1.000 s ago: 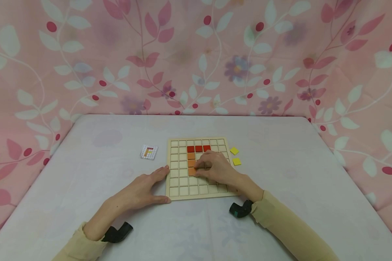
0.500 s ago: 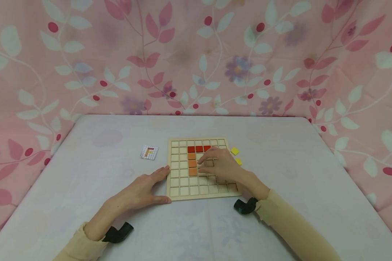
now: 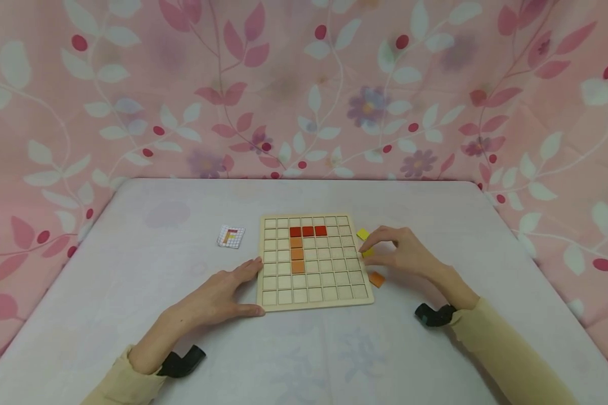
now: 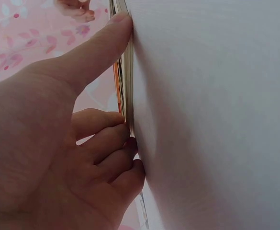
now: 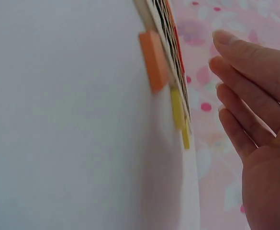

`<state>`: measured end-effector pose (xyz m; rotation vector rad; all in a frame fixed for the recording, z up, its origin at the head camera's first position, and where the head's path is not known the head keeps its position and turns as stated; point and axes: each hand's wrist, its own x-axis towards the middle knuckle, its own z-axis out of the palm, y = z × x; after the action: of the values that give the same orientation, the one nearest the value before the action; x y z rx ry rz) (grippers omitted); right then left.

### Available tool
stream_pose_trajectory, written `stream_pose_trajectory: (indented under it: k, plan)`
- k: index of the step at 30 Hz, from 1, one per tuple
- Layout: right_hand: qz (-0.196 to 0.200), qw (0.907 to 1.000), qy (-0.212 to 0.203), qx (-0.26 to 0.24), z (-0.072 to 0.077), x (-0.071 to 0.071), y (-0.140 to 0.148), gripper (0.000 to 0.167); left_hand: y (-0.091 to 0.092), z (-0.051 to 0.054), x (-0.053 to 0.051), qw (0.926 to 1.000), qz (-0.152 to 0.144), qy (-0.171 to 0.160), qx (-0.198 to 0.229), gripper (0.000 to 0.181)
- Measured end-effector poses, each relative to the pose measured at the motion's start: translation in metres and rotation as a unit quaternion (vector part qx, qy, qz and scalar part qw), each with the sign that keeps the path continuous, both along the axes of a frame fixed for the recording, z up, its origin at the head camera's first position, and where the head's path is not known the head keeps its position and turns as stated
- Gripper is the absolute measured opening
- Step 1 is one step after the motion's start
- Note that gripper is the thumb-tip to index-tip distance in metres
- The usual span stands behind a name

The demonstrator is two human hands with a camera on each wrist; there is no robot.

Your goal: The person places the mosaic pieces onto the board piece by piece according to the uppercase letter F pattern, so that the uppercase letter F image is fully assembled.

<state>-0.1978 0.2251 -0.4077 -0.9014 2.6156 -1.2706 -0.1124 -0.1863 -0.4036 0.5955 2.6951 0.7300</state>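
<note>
Just below the centre of the frame, a wooden grid board (image 3: 316,306) lies flat on the white tablecloth (image 3: 304,360). Three red tiles (image 3: 308,231) sit side by side in its second row from the top, and three orange tiles (image 3: 296,253) run down the column beneath the leftmost red one. The left hand (image 3: 218,295), lower left of centre, rests thumb and fingertips against the board's left edge, thumb spread wide from the fingers. Right of centre, the right hand (image 3: 400,253) hovers at the board's right edge, thumb and forefinger a little apart; its wrist view shows the fingers loosely extended, clear of the tiles. Two yellow tiles (image 3: 362,233) lie there, the nearer partly hidden by the fingers, and a loose orange tile (image 3: 376,279) lies just below. A small pattern card (image 3: 231,237) lies left of the board; a pink floral curtain (image 3: 304,84) fills the upper frame.
</note>
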Motion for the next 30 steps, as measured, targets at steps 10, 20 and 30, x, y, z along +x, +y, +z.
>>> stream_pose_trajectory:
  k: [10, 20, 30]
  plan:
    - [0.012, 0.9986, -0.045, -0.026, -0.012, 0.009, 0.036, 0.025, -0.001, 0.001, 0.0, 1.0, 0.001, -0.002, -0.002, 0.096]
    - [0.054, 0.9963, -0.065, 0.015, -0.016, 0.009, 0.039, 0.027, 0.0, 0.0, 0.0, 1.0, -0.002, -0.004, 0.0, 0.097]
    - [0.074, 0.9948, -0.071, -0.006, -0.018, 0.009, 0.037, 0.023, 0.0, 0.0, -0.001, 1.0, 0.002, -0.006, -0.002, 0.097]
